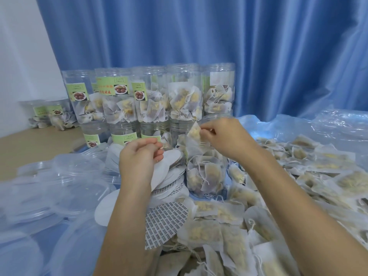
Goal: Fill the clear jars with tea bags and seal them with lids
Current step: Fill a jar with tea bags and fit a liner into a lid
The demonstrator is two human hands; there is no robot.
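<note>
A clear jar (pixel 205 174) stands at the centre, nearly full of tea bags. My right hand (pixel 223 136) pinches a tea bag (pixel 194 136) by its top corner, and the bag hangs at the jar's mouth. My left hand (pixel 141 158) is just left of the jar with curled fingers, pinching the edge of a white round liner disc (pixel 169 160) from a stack. Loose tea bags (pixel 278 206) lie heaped to the right and in front. Clear plastic lids (pixel 65 176) are piled at the left.
Two stacked rows of filled, labelled jars (pixel 149 100) without lids stand behind the work spot. More jars (pixel 49 114) lie at the far left on the brown table. Printed seal discs (pixel 165 220) lie in front. A blue curtain hangs behind; crinkled plastic sheet (pixel 318 126) is at the right.
</note>
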